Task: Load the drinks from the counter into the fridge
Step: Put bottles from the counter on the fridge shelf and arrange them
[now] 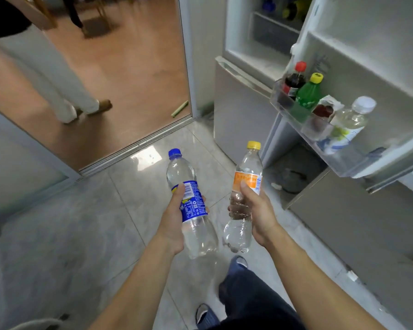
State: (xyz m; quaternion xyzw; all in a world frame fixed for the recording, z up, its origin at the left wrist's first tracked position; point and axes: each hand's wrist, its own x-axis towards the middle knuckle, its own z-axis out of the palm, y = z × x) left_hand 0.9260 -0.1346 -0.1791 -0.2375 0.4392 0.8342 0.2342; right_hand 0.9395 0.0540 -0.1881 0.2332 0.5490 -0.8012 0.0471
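My left hand point(174, 217) grips a clear bottle with a blue cap and blue label point(188, 186) around its middle. My right hand point(255, 213) holds a clear bottle with a yellow cap and orange label point(247, 170). Both bottles tilt slightly over the tiled floor. The fridge point(243, 67) stands open at the upper right. Its open door point(372, 44) carries a clear shelf point(339, 160) with a dark red-capped bottle point(295, 79), a green yellow-capped bottle point(308, 91), a small carton point(324, 110) and a clear white-capped bottle point(353, 117).
Another person's legs point(57, 82) stand on the wooden floor beyond a sliding-door track point(138, 141) at the upper left. A glass panel point(22, 158) is on the left. Grey cabinet fronts point(355, 222) run along the right. My own legs and slippers point(239, 294) are below.
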